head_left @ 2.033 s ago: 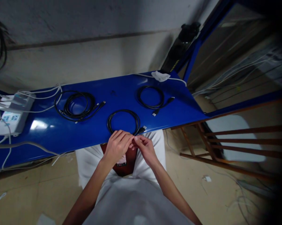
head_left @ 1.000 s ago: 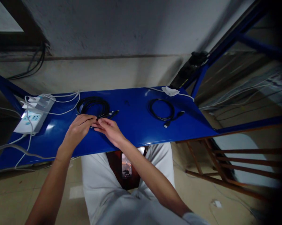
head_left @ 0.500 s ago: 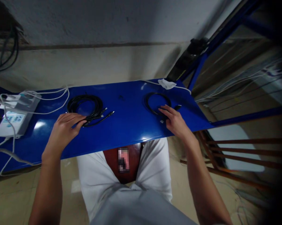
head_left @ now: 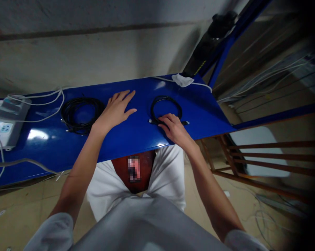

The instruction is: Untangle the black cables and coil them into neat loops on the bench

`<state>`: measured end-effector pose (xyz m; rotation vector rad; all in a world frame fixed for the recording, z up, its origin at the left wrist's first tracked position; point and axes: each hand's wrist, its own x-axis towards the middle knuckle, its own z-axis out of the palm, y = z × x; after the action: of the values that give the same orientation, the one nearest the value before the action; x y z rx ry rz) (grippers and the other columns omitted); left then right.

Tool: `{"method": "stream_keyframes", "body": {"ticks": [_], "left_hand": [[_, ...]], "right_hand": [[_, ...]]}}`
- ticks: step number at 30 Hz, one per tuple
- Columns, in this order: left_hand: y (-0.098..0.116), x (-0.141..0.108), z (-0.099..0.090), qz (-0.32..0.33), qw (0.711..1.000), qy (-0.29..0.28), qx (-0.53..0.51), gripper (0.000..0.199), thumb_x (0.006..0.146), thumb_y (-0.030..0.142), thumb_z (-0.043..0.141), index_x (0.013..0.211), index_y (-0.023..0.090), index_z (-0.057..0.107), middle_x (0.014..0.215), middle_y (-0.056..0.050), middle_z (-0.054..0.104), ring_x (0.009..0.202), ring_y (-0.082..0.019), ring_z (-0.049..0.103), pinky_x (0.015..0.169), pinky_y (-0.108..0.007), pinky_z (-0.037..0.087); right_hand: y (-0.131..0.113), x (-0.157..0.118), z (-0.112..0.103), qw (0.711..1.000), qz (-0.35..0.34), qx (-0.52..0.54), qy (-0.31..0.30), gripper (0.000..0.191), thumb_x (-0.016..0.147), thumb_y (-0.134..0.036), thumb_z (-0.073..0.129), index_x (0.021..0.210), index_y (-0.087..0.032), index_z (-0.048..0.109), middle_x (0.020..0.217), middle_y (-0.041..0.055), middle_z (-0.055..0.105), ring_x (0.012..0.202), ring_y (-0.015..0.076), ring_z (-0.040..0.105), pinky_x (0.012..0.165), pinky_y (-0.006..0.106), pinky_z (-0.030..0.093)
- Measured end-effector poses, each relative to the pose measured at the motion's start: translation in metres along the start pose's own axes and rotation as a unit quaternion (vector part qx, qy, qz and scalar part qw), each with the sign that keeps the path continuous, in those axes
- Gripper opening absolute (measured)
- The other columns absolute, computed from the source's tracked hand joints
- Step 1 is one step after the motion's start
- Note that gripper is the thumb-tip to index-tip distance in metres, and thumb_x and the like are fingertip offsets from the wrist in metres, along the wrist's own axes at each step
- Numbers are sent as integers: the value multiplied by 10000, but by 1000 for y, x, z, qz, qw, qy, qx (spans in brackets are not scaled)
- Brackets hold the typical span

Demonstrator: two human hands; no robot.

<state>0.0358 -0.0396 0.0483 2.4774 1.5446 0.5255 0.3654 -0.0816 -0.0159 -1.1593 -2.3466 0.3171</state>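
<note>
My right hand (head_left: pixel 174 129) pinches a small coiled black cable (head_left: pixel 152 105) at its near side, where the two plug ends stick out left and right of the fingers. The coil lies on the blue tabletop (head_left: pixel 136 137). Over the middle of the table my left hand (head_left: pixel 116 110) is open, its fingers spread and holding nothing. Just left of that wrist lies a larger bundle of coiled black cables (head_left: pixel 67 111), partly covered by the hand and wrist. Some connector tips show at the bundle's near left edge.
A white power strip (head_left: pixel 8 134) with white cords sits at the table's left end. Toward the back right are a crumpled white tissue (head_left: pixel 182 80), a white cord and a dark bottle (head_left: pixel 205 47) leaning by the blue frame. A slatted wooden chair (head_left: pixel 272 158) stands to the right.
My left hand has let go of the cable bundle and moved right and away from me, fingers spreading. My right hand has closed on the small coil's ends. The view has shifted a little.
</note>
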Motion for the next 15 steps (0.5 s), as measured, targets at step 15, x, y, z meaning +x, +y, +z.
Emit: {"method": "stream_keyframes", "body": {"ticks": [15], "left_hand": [[-28, 19, 46, -18, 997, 47, -59, 485, 1032, 34, 405, 1329, 111, 780, 1376, -159, 772, 1260, -278, 740, 1182, -479, 588]], "right_hand": [[-21, 28, 25, 996, -32, 80, -4, 261, 1166, -381, 585, 1325, -213, 705, 1253, 152, 705, 1163, 329, 669, 1075, 520, 562]]}}
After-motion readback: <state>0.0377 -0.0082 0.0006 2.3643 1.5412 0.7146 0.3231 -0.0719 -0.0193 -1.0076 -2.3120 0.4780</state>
